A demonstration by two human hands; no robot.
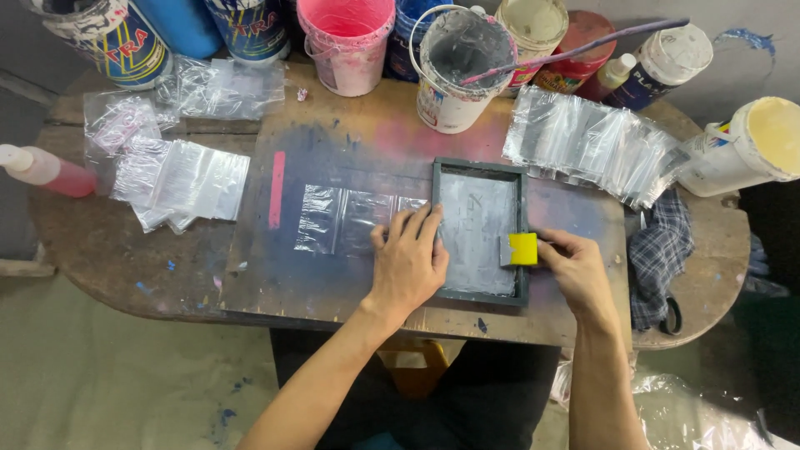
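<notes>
A small grey framed printing screen (479, 170) lies flat on the stained work board, over one end of a clear plastic bag (337, 218). My left hand (408, 258) presses flat on the screen's left edge and the bag beside it, fingers spread. My right hand (575, 271) grips a small yellow squeegee (522, 248), whose blade rests on the mesh near the screen's right side.
A stack of clear bags (596, 146) lies at the right, more bags (179, 179) at the left. Paint buckets (458, 71) and tubs line the far edge, one with a stir stick. A red squeeze bottle (46, 171) lies far left. A checked cloth (662, 250) hangs at the right edge.
</notes>
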